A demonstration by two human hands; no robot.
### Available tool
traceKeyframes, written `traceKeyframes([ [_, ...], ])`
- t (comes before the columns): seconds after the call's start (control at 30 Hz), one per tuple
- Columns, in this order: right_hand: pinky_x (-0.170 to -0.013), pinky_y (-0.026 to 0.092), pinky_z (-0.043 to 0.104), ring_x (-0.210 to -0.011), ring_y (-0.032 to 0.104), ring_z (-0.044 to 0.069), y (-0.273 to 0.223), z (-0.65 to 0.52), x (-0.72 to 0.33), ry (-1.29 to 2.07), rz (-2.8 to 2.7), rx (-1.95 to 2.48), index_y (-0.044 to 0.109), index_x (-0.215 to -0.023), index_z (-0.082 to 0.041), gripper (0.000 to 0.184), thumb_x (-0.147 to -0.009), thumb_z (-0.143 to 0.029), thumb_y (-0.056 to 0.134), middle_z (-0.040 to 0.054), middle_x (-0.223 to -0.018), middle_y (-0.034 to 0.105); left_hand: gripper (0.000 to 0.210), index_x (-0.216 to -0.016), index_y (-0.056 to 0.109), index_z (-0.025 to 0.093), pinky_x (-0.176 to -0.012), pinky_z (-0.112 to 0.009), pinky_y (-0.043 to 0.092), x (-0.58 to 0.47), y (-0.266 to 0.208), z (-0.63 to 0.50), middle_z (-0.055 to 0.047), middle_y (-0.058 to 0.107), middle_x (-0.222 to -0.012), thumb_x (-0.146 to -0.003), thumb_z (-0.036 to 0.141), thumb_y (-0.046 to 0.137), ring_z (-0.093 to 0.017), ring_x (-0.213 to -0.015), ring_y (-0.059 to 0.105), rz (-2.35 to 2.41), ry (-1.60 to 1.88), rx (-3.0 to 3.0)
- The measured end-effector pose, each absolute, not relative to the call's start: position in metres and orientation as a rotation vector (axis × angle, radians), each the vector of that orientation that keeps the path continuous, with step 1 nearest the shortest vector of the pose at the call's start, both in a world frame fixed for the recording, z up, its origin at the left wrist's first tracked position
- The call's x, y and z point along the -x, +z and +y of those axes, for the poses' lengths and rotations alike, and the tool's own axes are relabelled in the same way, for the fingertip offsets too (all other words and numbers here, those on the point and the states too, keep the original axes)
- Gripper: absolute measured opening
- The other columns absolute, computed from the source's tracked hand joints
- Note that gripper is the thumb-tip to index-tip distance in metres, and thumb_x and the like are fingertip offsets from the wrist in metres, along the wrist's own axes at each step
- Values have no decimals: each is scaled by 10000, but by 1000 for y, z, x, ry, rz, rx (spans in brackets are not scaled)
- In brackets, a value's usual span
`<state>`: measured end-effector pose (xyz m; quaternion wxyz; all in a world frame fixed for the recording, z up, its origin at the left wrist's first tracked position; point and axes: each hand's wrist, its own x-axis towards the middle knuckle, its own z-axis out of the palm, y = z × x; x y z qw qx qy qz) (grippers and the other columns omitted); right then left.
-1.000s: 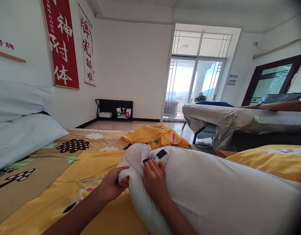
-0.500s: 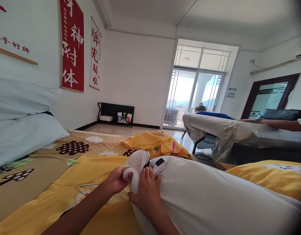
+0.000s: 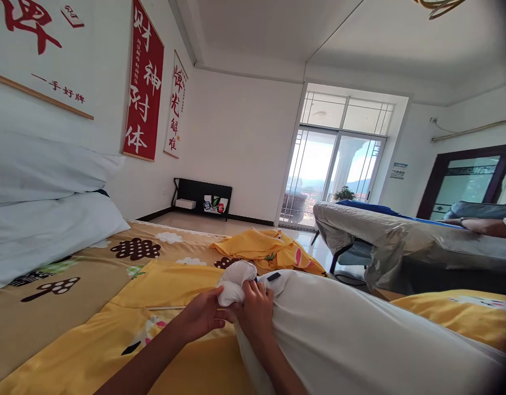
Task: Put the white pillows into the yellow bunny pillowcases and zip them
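Observation:
A large white pillow [image 3: 343, 329] with a dark-edged seam stretches from the middle to the lower right. Its near end is bunched into a soft white lump [image 3: 237, 274], with a small black tag beside it. My right hand [image 3: 256, 307] grips the pillow at the base of this lump, fingers curled into the cloth. My left hand [image 3: 203, 315] pinches the lump from the left, its thumb on top and its other fingers partly hidden beneath. Under both hands lies a yellow printed cloth [image 3: 182, 282], spread over the bed.
White pillows [image 3: 51, 230] are stacked at the left. A crumpled yellow cloth [image 3: 265, 247] lies at the bed's far edge, and a yellow cushion [image 3: 442, 307] is at the right. Beyond, another person's arm [image 3: 487, 226] rests over a plastic-covered table [image 3: 359, 219].
My left hand has shifted its grip, its fingers now straighter and lower under the bunched end. The lump is turned more upright. The view has tilted up and left.

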<state>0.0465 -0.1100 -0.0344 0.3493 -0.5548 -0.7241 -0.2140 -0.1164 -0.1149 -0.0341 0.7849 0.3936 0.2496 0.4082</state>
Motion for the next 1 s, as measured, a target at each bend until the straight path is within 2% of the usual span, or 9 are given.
traceKeyframes([
  [0.17,-724,301,332,-883,583,248,-33,-102,-50,-592,-1915,1495,566,-807,-208,301,-617,16,502,42,-893,685,415,-881,613,133,-567,-214,377,162,-48,-120,-71,672,-830,-807,542,613,-190,-727,669,711,800,-1279],
  [0.23,-718,310,315,-889,584,239,-28,-99,-55,-540,-1929,1503,564,-800,-207,301,-621,18,474,39,-896,684,416,-881,633,149,-664,-244,411,180,-57,-121,-90,684,-924,-805,556,591,-212,-872,654,889,745,-1515],
  [0.33,-703,317,282,-876,585,216,-17,-93,-63,-435,-1927,1535,542,-760,-207,288,-614,23,450,39,-872,675,443,-1102,647,184,-894,-355,412,195,-73,-123,-138,641,-1202,-797,502,604,-287,-1125,575,1209,527,-1892],
  [0.4,-683,313,265,-834,583,198,-6,-90,-69,-363,-1922,1562,525,-734,-209,267,-617,16,442,35,-844,665,519,-1250,596,215,-960,-396,393,198,-82,-126,-140,602,-1291,-806,483,597,-315,-1185,548,1203,354,-1997],
  [0.53,-627,298,259,-752,572,190,21,-84,-76,-168,-1907,1647,543,-729,-216,236,-637,-19,449,22,-775,647,517,-1250,615,236,-949,-370,420,199,-94,-126,-112,628,-1248,-835,534,534,-301,-1133,580,1019,379,-2051],
  [0.67,-634,325,280,-746,579,202,58,-87,-74,-93,-1914,1674,577,-708,-203,232,-632,-13,467,29,-715,628,503,-1222,650,236,-967,-372,411,207,-95,-121,-111,643,-1223,-806,512,591,-313,-1129,574,913,415,-2105],
  [0.83,-643,332,272,-706,528,147,105,-81,-46,-52,-1912,1578,540,-657,-172,193,-620,-10,441,1,-657,576,463,-1230,657,274,-942,-326,431,223,-89,-116,-69,672,-1185,-826,491,597,-285,-1084,605,669,325,-2065],
  [0.9,-622,325,256,-681,510,126,103,-70,-26,98,-1941,1516,549,-657,-154,199,-587,-10,430,-14,-641,550,453,-1222,665,263,-930,-336,439,224,-86,-118,-78,681,-1168,-821,469,613,-289,-1057,618,669,338,-2072],
  [1.0,-569,315,229,-639,488,114,64,-54,5,549,-2073,1490,554,-652,-141,237,-507,1,432,-32,-616,531,413,-1198,679,258,-916,-356,452,225,-83,-130,-81,685,-1174,-822,419,622,-301,-1058,627,742,365,-2047],
])
